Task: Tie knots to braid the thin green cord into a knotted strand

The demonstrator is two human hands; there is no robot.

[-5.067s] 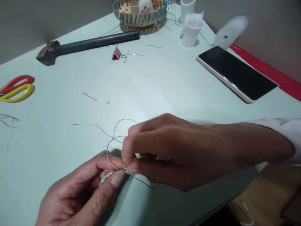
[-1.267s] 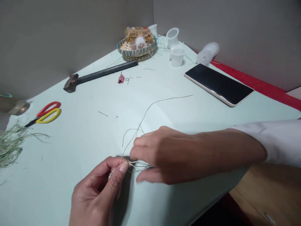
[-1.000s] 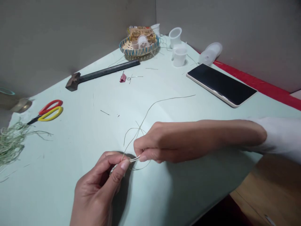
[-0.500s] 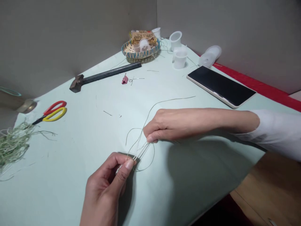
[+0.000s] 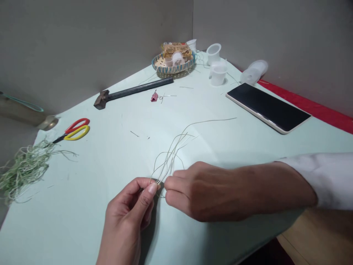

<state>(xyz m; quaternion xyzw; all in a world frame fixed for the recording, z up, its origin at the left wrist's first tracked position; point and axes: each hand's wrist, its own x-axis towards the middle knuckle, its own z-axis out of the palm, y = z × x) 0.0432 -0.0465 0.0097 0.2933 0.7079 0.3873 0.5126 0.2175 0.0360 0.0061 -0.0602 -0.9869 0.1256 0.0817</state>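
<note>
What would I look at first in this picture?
You'd probably look first at the two hands near the bottom middle: the left hand pinches thin strands, and the right hand sits right beside them. Next, the bright red and yellow scissors stand out on the left, and the big black phone lies on the right.

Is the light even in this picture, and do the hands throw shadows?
In the head view, light is soft and fairly even, without strong glare; the left hand throws a dark shadow on the pale green table, and the right hand a fainter one.
</note>
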